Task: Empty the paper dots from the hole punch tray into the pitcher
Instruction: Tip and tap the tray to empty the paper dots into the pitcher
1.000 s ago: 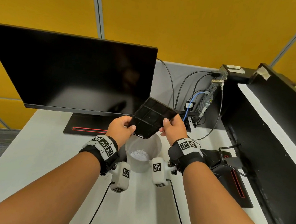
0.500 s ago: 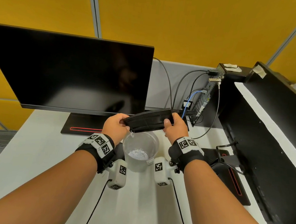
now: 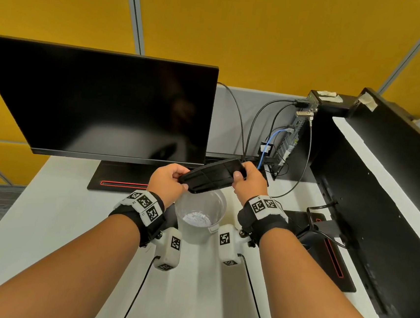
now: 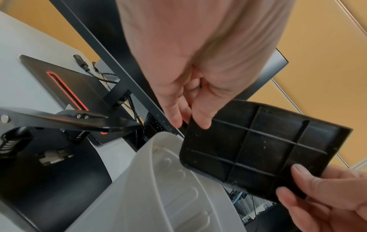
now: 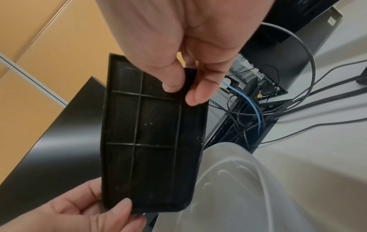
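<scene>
Moved: tray (image 3: 211, 175) tipped flatter since earlier, open side down.
Hands: left hand (image 3: 167, 181) and right hand (image 3: 249, 182) pinch tray ends.
Tray: frame centre, above pitcher (image 3: 199, 218).
Dots (image 3: 196, 218): pitcher bottom.

Bright, even light; edge distortion, slight blur

Hole punch tray (image 4: 264, 150) black matt plastic, moulded ribs, faintly dusty; pitcher (image 3: 199, 218) translucent frosted plastic, smooth, raised markings on wall; paper dots (image 3: 197, 218) white paper; bench (image 3: 44, 219) smooth matt white; monitor (image 3: 93, 104) glossy black screen; hole punch (image 4: 65, 120) arm shiny black metal with screws
</scene>
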A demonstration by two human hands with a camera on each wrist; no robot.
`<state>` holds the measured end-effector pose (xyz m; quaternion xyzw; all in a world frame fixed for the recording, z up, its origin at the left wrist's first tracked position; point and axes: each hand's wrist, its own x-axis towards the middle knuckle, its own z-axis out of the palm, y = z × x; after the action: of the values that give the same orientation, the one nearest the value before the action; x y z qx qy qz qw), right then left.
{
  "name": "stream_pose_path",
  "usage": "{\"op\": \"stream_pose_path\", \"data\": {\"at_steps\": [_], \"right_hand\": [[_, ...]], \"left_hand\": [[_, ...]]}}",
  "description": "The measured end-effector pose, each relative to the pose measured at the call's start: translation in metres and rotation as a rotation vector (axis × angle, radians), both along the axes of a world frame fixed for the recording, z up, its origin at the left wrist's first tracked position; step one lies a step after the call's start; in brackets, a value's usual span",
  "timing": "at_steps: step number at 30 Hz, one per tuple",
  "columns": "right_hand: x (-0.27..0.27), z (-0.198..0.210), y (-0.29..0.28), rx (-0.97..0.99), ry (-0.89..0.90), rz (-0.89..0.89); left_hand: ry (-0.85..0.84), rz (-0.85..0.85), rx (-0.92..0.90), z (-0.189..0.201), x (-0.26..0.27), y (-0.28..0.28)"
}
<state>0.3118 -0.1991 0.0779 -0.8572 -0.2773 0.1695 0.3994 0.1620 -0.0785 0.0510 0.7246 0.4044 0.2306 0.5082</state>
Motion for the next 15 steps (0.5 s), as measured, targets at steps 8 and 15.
{"op": "stream_pose_path", "data": {"at_steps": [8, 15], "right_hand": [[-0.0063, 0.0029, 0.0006, 0.053, -0.057, 0.011], [-0.0079, 0.0009, -0.0057, -0.111, -0.047, 0.061]], "left_hand": [[0.009, -0.020, 0.025, 0.0021, -0.0010, -0.0022], [-0.023, -0.021, -0.017, 0.0043, -0.0037, -0.0026]]}}
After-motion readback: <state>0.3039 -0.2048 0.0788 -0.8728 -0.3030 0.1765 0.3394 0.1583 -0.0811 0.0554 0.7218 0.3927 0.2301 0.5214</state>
